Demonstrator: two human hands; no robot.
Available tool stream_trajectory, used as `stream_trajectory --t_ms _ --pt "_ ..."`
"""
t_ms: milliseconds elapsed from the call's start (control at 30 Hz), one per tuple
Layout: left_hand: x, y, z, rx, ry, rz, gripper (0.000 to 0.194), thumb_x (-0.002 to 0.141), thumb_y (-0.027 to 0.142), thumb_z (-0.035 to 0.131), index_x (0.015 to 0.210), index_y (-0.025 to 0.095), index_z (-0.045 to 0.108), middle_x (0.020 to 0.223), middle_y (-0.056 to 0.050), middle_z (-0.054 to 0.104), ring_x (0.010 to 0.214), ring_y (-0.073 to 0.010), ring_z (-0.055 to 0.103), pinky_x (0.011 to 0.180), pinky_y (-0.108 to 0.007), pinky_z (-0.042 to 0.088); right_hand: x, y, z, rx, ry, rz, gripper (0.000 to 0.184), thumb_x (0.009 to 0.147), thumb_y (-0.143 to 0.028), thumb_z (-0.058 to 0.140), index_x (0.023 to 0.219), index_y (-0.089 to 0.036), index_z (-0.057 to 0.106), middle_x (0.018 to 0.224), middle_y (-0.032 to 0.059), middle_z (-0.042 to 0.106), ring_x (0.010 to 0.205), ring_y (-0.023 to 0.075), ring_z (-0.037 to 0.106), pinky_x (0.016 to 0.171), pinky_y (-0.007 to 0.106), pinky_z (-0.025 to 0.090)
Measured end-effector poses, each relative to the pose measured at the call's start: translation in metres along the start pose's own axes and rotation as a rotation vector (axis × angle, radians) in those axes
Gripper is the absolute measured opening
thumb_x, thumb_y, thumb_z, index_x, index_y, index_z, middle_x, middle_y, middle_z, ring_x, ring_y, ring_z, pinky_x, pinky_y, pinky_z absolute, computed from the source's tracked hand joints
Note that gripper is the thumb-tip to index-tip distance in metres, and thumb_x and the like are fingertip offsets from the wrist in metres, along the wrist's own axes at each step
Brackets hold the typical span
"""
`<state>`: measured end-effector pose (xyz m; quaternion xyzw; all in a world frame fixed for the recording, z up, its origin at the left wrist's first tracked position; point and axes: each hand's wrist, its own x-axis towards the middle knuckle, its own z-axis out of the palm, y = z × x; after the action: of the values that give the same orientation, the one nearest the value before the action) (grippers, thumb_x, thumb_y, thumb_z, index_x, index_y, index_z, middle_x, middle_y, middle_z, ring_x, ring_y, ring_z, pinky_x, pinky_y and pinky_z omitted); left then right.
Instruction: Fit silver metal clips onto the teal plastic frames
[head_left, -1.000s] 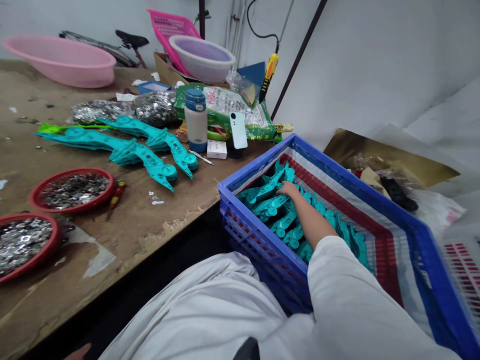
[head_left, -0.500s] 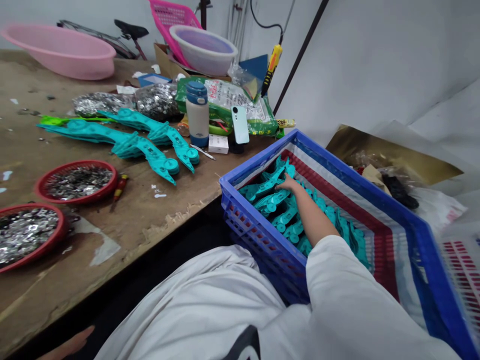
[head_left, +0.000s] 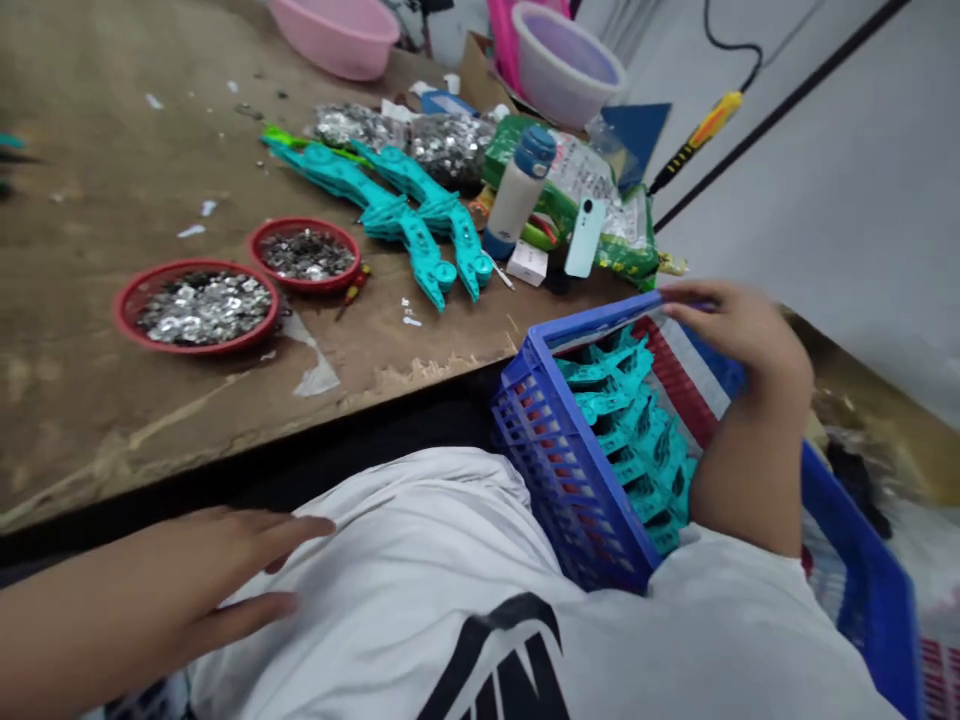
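Observation:
My right hand (head_left: pixel 739 330) grips the far rim of a blue plastic crate (head_left: pixel 570 470), fingers curled over the edge. Several teal plastic parts (head_left: pixel 630 420) lie heaped inside the crate. My left hand (head_left: pixel 225 570) rests flat and open on my white shirt at my lap, holding nothing. More teal parts (head_left: pixel 409 205) lie in rows on the wooden table (head_left: pixel 112 180).
Two red trays of small metal pieces (head_left: pixel 199 305) (head_left: pixel 304 252) sit on the table. Behind them are bags of metal pieces (head_left: pixel 442 145), a bottle (head_left: pixel 517 190), a phone (head_left: pixel 583 237), a green bag (head_left: pixel 600 195), a pink basin (head_left: pixel 337 30) and a white bowl (head_left: pixel 562 60).
My right hand has come up out of the teal parts and taken hold of the crate's far rim. My left hand has come into view on my lap. The view has swung left and down.

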<state>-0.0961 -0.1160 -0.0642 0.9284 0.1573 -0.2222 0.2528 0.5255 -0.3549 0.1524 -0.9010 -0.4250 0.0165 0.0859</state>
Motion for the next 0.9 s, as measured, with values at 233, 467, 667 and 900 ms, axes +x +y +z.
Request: stream_trajectory --t_ms 233,467,667,900 --pt "0.064 0.018 -0.041 -0.056 -0.109 0.102 0.036 0.121 0.037 0.068 0.146 0.025 0.091 0.130 -0.015 0.096 0.118 -0.0377 0.093 0.099 -0.041 0.065 0.116 -0.227 0.031 -0.128 -0.207 -0.811 0.085 0.110 -0.073 0.091 0.185 -0.035 0.077 0.178 0.0053 0.078 0.171 0.0506 0.070 0.152 0.071 0.053" --pt "0.051 0.007 -0.069 0.096 -0.180 -0.097 0.045 0.122 0.027 0.071 0.162 0.017 0.090 0.146 -0.028 0.094 0.135 -0.0499 0.094 0.105 -0.051 0.071 0.312 -0.355 0.191 -0.421 -0.306 -0.817 0.135 0.090 -0.093 0.109 0.200 -0.034 0.058 0.198 0.0157 0.056 0.188 0.0639 0.044 0.155 0.083 0.038" --pt "0.043 0.013 -0.089 0.040 -0.002 -0.088 0.033 0.113 0.023 0.087 0.145 0.021 0.096 0.125 -0.023 0.098 0.124 -0.0445 0.096 0.112 -0.050 0.065 0.348 -0.370 0.247 -0.525 -0.514 -0.751 0.121 0.090 -0.074 0.118 0.191 -0.027 0.069 0.184 0.0209 0.067 0.172 0.0470 0.065 0.150 0.062 0.051" --pt "0.030 0.028 -0.104 -0.040 -0.078 -0.030 0.038 0.113 0.026 0.092 0.151 0.022 0.095 0.130 -0.022 0.097 0.131 -0.0459 0.092 0.114 -0.051 0.061 0.373 -0.345 0.269 -0.418 -0.461 -0.773 0.108 0.088 -0.058 0.122 0.183 -0.029 0.080 0.174 0.0185 0.068 0.168 0.0480 0.067 0.150 0.063 0.054"
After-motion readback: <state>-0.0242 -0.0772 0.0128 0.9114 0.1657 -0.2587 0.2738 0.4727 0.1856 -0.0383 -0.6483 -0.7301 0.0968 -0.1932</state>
